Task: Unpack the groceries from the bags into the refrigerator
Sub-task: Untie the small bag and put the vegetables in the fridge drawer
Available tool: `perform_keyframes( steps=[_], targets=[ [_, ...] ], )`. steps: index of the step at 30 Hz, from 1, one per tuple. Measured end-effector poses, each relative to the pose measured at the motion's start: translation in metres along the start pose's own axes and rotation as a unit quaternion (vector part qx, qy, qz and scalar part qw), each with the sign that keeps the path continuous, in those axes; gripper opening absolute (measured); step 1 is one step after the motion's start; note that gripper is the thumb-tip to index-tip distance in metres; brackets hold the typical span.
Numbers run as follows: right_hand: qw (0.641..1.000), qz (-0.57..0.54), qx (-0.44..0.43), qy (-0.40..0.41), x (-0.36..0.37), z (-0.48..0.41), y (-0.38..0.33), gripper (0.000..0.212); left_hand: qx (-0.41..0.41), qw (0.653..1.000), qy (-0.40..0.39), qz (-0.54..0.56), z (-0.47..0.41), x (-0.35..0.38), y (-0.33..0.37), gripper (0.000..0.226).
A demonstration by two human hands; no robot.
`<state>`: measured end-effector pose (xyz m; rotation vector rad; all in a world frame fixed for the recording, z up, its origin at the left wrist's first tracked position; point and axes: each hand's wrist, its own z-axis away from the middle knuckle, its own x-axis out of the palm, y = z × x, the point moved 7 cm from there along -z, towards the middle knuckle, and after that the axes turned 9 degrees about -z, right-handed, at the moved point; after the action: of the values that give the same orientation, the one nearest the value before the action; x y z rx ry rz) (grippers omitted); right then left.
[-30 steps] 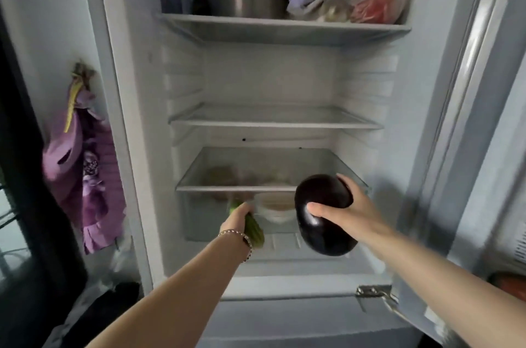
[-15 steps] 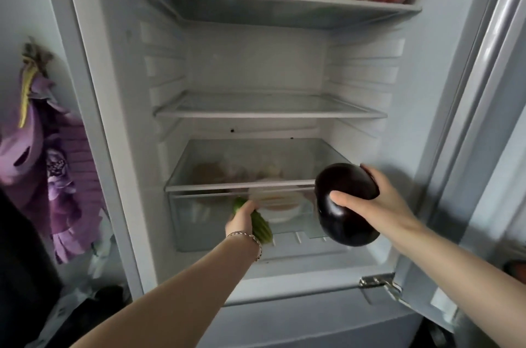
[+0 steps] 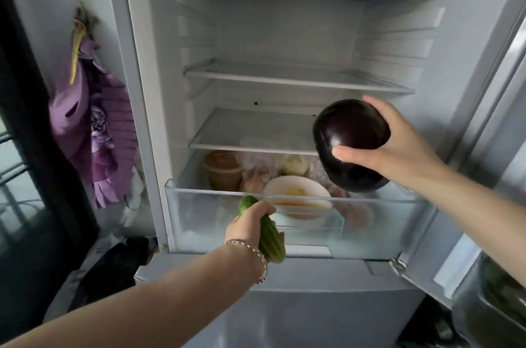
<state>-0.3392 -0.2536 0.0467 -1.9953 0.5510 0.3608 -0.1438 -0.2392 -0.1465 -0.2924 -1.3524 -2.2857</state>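
Left hand clenched round a cucumber, gripped near its upper end, long body hanging down past the wrist. Right hand cups an eggplant, thumb on its near face, fingers wrapped over the far side.

Position: both vegetables are in the air at the open refrigerator. The cucumber is in front of the clear drawer, its tip about level with the rim. The eggplant is over the drawer's right end, beside the edge of the glass shelf.

Step, as judged: stowing produce in the drawer, which stands slid forward with its top open.

Next move calls for lowering each piece over the front wall into free space. The middle holds a white bowl, and a tan tub sits at back left, so the near left corner suits the cucumber. The eggplant needs the right end.

Look of the things: eggplant round, glossy and near-black, with no stem showing. Cucumber is ribbed, dark green at the tip and paler lower down. Both look firm and smooth-skinned, so likely to roll once set down.
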Motion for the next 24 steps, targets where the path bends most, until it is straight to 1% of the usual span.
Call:
perform_keyframes(
  steps=[3, 5, 7, 9, 11, 12, 14, 16, 18, 21, 24],
  targets=[
    [0.999, 0.003, -0.018, -0.028, 0.014, -0.005, -0.010, 0.099, -0.009, 1.000, 0.000, -0.023, 0.022, -0.003, 0.002, 0.010],
    [0.999, -0.004, -0.021, -0.049, 0.027, -0.011, -0.014, 0.100, -0.018, 0.994, -0.009, -0.109, 0.034, -0.007, 0.012, 0.014],
    [0.997, -0.018, -0.018, -0.069, 0.042, -0.017, -0.016, 0.103, -0.014, 0.976, -0.032, -0.217, 0.045, -0.014, 0.030, 0.017],
    [0.994, -0.048, -0.008, -0.094, 0.062, -0.024, -0.017, 0.097, 0.042, 0.960, -0.037, -0.275, 0.053, -0.027, 0.062, 0.019],
    [0.988, -0.085, 0.003, -0.131, 0.090, -0.030, -0.018, 0.089, 0.140, 0.941, 0.019, -0.307, 0.062, -0.049, 0.103, 0.017],
    [0.983, -0.100, 0.008, -0.153, 0.106, -0.033, -0.020, 0.086, 0.183, 0.934, 0.052, -0.302, 0.069, -0.059, 0.122, 0.014],
    [0.971, -0.114, 0.024, -0.208, 0.142, -0.038, -0.021, 0.082, 0.223, 0.933, 0.101, -0.265, 0.079, -0.079, 0.148, 0.010],
    [0.958, -0.103, 0.041, -0.266, 0.176, -0.041, -0.017, 0.080, 0.224, 0.935, 0.121, -0.249, 0.085, -0.092, 0.157, 0.010],
    [0.944, -0.077, 0.053, -0.317, 0.203, -0.041, -0.008, 0.079, 0.215, 0.934, 0.128, -0.257, 0.087, -0.100, 0.158, 0.010],
    [0.924, -0.018, 0.058, -0.377, 0.236, -0.036, 0.005, 0.090, 0.209, 0.935, 0.140, -0.250, 0.086, -0.110, 0.157, 0.010],
    [0.898, 0.111, 0.017, -0.426, 0.269, -0.025, 0.013, 0.108, 0.205, 0.937, 0.143, -0.244, 0.084, -0.116, 0.156, 0.010]
  ],
)
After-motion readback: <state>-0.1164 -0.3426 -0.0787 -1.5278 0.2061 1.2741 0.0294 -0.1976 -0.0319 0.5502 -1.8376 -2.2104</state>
